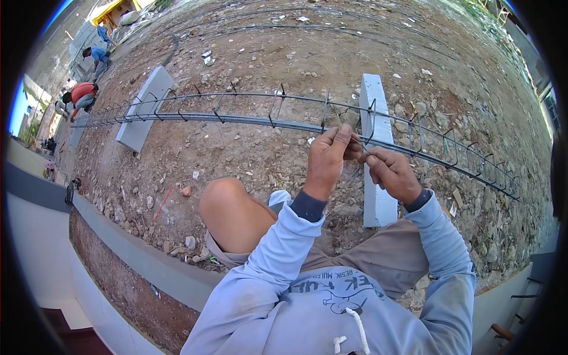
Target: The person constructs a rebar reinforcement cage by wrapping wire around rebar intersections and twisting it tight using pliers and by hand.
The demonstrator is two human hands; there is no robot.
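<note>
A long rebar cage [248, 120], made of straight bars with bent stirrups [277, 105], runs across in front of me. My left hand [331, 157] is closed in a pinch at the near bars, with a thin wire [336, 114] sticking up by its fingertips. Close beside it, my right hand [393, 173] is also closed, thumb against forefinger, at the same bars. Whatever lies between its fingertips is too small to make out. Just beyond and below the hands, a pale block [378, 201] supports the cage.
Another pale block [145, 112] holds up the cage farther left. Stony soil [266, 65] with scattered debris surrounds it, and long loose bars [331, 27] lie beyond. A person in red [83, 93] bends at the far end; a person in blue [97, 54] is behind. A low wall [142, 251] runs at left.
</note>
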